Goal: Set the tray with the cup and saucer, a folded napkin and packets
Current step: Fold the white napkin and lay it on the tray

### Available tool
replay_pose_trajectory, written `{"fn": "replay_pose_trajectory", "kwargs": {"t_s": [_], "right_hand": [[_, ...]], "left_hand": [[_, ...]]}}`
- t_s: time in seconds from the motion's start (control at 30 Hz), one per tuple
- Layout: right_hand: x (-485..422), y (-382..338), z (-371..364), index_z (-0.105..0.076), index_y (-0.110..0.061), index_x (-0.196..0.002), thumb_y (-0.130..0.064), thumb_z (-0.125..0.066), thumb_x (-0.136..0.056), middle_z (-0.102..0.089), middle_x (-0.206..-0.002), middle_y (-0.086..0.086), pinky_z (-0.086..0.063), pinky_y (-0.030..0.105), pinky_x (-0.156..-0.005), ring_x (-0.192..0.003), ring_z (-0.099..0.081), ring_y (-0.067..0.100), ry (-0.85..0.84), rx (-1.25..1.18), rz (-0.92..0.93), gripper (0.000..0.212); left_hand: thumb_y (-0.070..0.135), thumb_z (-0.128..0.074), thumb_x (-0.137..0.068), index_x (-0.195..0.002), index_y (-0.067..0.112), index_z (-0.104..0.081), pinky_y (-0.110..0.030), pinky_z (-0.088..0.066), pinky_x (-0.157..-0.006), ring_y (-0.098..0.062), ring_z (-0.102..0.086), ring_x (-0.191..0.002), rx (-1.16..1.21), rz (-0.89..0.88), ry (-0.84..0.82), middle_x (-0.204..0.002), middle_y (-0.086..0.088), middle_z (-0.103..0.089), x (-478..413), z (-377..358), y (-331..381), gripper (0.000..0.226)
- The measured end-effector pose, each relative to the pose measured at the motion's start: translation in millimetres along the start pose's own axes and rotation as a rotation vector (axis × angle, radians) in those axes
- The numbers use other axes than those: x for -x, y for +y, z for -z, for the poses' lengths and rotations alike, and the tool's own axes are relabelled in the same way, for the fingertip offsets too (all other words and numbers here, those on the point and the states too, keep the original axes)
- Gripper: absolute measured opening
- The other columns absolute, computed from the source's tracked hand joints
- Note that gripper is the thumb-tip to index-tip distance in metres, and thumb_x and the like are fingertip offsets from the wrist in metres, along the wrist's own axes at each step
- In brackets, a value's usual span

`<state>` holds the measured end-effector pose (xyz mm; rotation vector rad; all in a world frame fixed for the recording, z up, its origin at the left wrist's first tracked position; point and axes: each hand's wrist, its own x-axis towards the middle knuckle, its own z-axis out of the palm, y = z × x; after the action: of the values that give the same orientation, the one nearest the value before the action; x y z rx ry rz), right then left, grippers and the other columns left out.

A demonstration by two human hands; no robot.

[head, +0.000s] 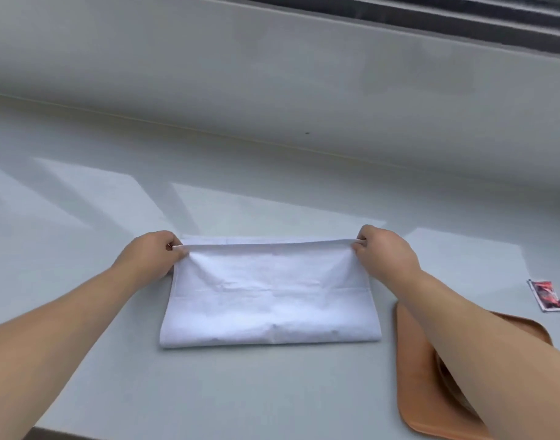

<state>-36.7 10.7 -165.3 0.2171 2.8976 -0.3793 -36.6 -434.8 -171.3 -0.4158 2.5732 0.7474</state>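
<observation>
A white napkin (269, 296) lies folded over on the pale counter in front of me. My left hand (151, 257) pinches its far left corner, and my right hand (385, 254) pinches its far right corner, holding the upper layer's edge slightly raised. An orange-brown tray (418, 389) sits at the lower right, partly hidden under my right forearm. A rounded dish edge (443, 374) shows on the tray beside the arm; I cannot tell whether it is the saucer. A red and white packet (546, 295) lies flat on the counter beyond the tray, at the far right.
The pale grey counter (113, 201) runs back to a low wall ledge (272, 74). A dark window frame (462, 14) crosses the top right. The counter's front edge (82, 435) shows at the bottom left.
</observation>
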Motion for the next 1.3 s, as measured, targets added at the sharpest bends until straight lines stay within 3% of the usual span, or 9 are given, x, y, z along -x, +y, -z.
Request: {"fn": "replay_pose_trajectory", "kwargs": {"t_s": [0.13,0.4,0.67,0.73,0.83,1.0,1.1,1.2,1.3], "right_hand": [[-10.6,-2.4,1.5,-0.057,-0.021,-0.088,-0.026,-0.053,-0.093,-0.058,-0.077,-0.006,-0.034,0.030,-0.053,-0.076,-0.055,0.025,-0.035,-0.106,0.012,0.008],[-22.8,-4.2,-2.6,-0.056,-0.017,-0.092,-0.027,-0.049,-0.095,-0.061,-0.081,0.002,-0.036,0.030,-0.054,-0.076,-0.057,0.027,-0.041,-0.195,-0.067,0.013],[-16.5,-2.7,-19.2,-0.052,-0.012,-0.100,-0.023,-0.058,-0.090,-0.060,-0.094,0.007,-0.043,0.036,-0.062,-0.085,-0.056,0.034,0.097,0.017,-0.048,0.016],[0.7,-3.7,-18.4,-0.053,-0.012,-0.106,-0.024,-0.067,-0.086,-0.059,-0.102,0.007,-0.044,0.037,-0.065,-0.092,-0.056,0.034,0.136,0.076,0.078,0.027],[38.9,-0.3,-16.7,-0.055,-0.021,-0.108,-0.047,-0.064,-0.085,-0.057,-0.107,0.000,-0.040,0.034,-0.071,-0.100,-0.055,0.026,-0.056,0.154,0.373,0.036],[100.7,25.0,-14.9,-0.055,-0.027,-0.113,-0.070,-0.048,-0.076,-0.051,-0.110,-0.005,-0.049,0.035,-0.082,-0.098,-0.050,0.020,-0.305,0.445,0.615,0.057],[114.0,35.5,-13.2,-0.056,-0.024,-0.119,-0.041,-0.051,-0.080,-0.051,-0.121,-0.002,-0.049,0.037,-0.088,-0.106,-0.052,0.022,-0.297,0.505,0.621,0.044],[116.7,37.0,-16.5,-0.060,-0.020,-0.107,-0.020,-0.049,-0.090,-0.056,-0.113,-0.003,-0.049,0.038,-0.083,-0.101,-0.054,0.023,-0.223,0.449,0.566,0.020],[106.1,29.1,-11.2,-0.059,-0.022,-0.093,-0.022,-0.047,-0.093,-0.060,-0.090,-0.007,-0.047,0.035,-0.068,-0.085,-0.056,0.020,-0.191,0.135,0.359,0.011]], "left_hand": [[0.035,-0.072,-0.093,-0.081,0.023,-0.070,-0.033,-0.050,-0.060,-0.022,-0.065,-0.062,0.072,-0.051,-0.005,-0.074,-0.004,-0.071,-6.2,1.7,-3.9,0.017],[0.039,-0.060,-0.099,-0.085,0.022,-0.064,-0.045,-0.057,-0.077,-0.029,-0.069,-0.077,0.156,-0.019,0.031,-0.082,-0.004,-0.070,-16.3,-3.5,-4.7,0.023],[0.050,-0.066,-0.088,-0.087,0.023,-0.049,-0.035,-0.043,-0.057,-0.026,-0.060,-0.072,-0.208,-0.071,0.241,-0.085,0.001,-0.064,-13.4,-15.7,-5.7,0.032],[0.049,-0.068,-0.086,-0.094,0.027,-0.048,-0.035,-0.042,-0.060,-0.027,-0.060,-0.079,-0.302,-0.228,0.258,-0.091,0.003,-0.059,0.6,-20.2,-9.2,0.030],[0.070,-0.067,-0.076,-0.098,0.035,-0.054,-0.034,-0.046,-0.073,-0.017,-0.057,-0.102,-0.399,-0.448,0.050,-0.103,0.013,-0.054,35.0,-27.9,-17.6,0.044],[0.095,-0.055,-0.061,-0.122,0.035,-0.060,-0.036,-0.041,-0.109,-0.020,-0.045,-0.137,-0.609,-0.560,-0.082,-0.154,0.008,-0.045,94.4,-40.1,-44.2,0.085],[0.067,-0.071,-0.077,-0.119,0.026,-0.070,-0.042,-0.042,-0.114,-0.029,-0.053,-0.138,-0.656,-0.589,-0.017,-0.156,-0.003,-0.051,118.3,-46.1,-54.8,0.058],[0.025,-0.084,-0.082,-0.092,0.017,-0.077,-0.044,-0.058,-0.091,-0.031,-0.071,-0.111,-0.511,-0.633,0.149,-0.130,-0.007,-0.073,128.1,-55.3,-53.3,0.015],[0.029,-0.068,-0.093,-0.089,0.031,-0.067,-0.035,-0.054,-0.071,-0.022,-0.069,-0.095,-0.261,-0.421,0.162,-0.100,0.008,-0.074,119.6,-50.4,-40.3,0.005]]}}
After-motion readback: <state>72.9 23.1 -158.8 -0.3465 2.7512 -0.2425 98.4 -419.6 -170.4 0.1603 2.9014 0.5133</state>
